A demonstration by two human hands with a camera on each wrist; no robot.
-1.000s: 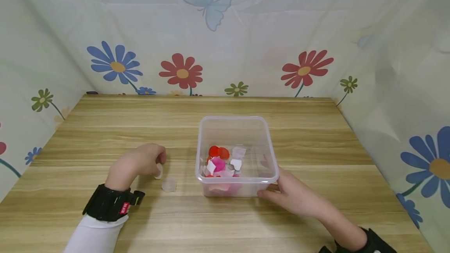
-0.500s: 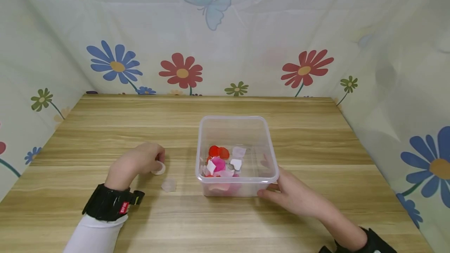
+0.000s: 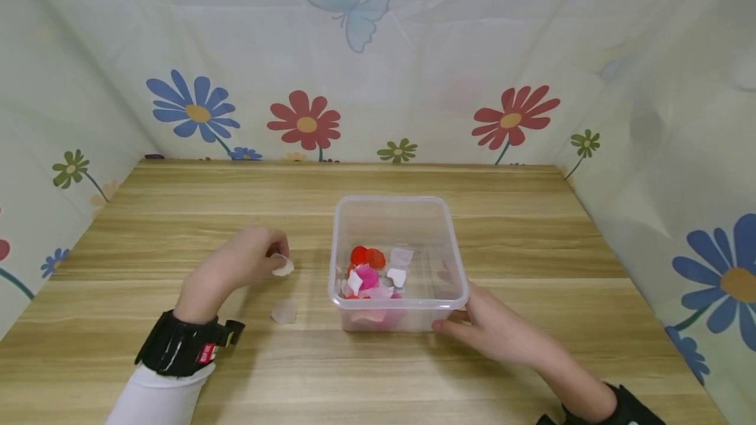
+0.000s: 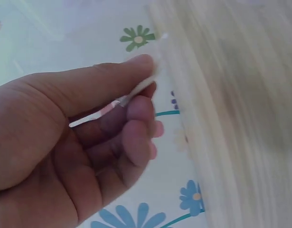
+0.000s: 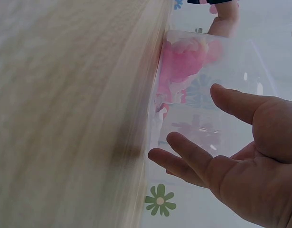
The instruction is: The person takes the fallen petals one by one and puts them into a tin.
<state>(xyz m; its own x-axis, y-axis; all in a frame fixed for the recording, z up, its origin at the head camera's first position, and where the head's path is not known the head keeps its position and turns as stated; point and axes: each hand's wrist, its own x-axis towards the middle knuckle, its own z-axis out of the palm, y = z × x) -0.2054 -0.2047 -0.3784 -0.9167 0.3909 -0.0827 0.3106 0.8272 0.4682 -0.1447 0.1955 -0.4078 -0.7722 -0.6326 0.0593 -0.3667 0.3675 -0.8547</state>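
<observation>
My left hand pinches a thin white petal between thumb and fingertips, raised over the table left of the box. In the left wrist view the petal's pale edge shows between the thumb and the curled fingers. A second whitish petal lies flat on the wood just below that hand. My right hand is at the near right corner of a clear plastic box, fingers extended along its side. Inside lie red petals, pink petals and white petals.
The wood-grain table carries the box near its middle. A flower-printed cloth rises behind the table and on both sides. Black bands circle both wrists.
My left hand has lifted the white petal from the table, moving slightly right and away from me. The right hand and the box have stayed put.
</observation>
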